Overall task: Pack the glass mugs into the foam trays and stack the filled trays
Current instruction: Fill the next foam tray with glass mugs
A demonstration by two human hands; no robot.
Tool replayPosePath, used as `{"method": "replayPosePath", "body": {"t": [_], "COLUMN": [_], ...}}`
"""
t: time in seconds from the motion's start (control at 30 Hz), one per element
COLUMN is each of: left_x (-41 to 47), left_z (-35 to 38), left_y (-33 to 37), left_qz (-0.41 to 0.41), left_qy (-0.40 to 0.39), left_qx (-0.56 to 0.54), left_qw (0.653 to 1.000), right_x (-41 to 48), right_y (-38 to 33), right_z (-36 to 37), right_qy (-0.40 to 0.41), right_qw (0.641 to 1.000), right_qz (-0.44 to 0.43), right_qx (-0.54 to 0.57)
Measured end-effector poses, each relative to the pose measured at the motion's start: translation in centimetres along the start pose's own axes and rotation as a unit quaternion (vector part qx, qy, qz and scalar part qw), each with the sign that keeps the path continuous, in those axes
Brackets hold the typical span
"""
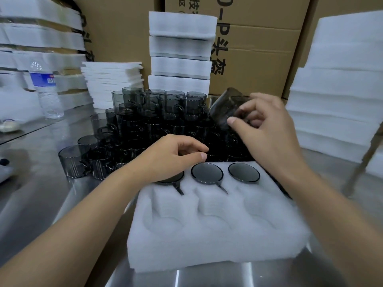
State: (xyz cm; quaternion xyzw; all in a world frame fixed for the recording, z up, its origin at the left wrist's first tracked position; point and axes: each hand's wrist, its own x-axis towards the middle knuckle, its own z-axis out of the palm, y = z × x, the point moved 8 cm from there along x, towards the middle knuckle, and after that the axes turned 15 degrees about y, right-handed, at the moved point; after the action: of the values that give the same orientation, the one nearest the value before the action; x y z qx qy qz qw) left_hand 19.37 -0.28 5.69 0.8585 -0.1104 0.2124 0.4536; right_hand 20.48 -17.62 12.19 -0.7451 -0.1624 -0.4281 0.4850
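While the fingers (232, 121) of my right hand (267, 129) curl round a smoked glass mug (223, 108), thumb on its wall, I hold it tilted in the air just beyond the far right corner of the foam tray (217, 241). I judge it light but hard, slick and quick to chip, so the body or the handle is where to take it, not the thin rim, and it should go straight down into a pocket. My left hand (172, 156) hangs with fingers loosely curled over the tray's far left pocket, above a seated mug (172, 180); I see nothing gripped in it. Two more mugs (206, 173) fill the rest of the tray's far row; its near row is empty. Behind the tray crowds the loose pile of mugs (145, 125), easy to knock; under the tray lies a shiny steel table (41, 204), likely slippery. Further behind the tray rise stacked trays (180, 52) and cardboard boxes (259, 48); to its right more foam (335, 90), far to its left a water bottle (46, 90).
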Motion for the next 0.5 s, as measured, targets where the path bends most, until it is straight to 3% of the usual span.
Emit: {"method": "replayPosePath", "body": {"t": [0.23, 0.5], "left_x": [0.0, 0.5], "left_z": [-0.1, -0.4], "left_y": [0.3, -0.3], "left_qz": [0.006, -0.051], "left_qy": [0.009, 0.035], "left_qx": [-0.069, -0.094], "left_qw": [0.998, 0.994], "right_x": [-2.4, -3.8], "right_y": [0.5, -2.4], "right_z": [1.9, 2.1], "right_qy": [-0.065, -0.073], "right_qw": [0.997, 0.979], "right_qz": [-0.019, -0.191], "right_qx": [0.024, 0.013]}}
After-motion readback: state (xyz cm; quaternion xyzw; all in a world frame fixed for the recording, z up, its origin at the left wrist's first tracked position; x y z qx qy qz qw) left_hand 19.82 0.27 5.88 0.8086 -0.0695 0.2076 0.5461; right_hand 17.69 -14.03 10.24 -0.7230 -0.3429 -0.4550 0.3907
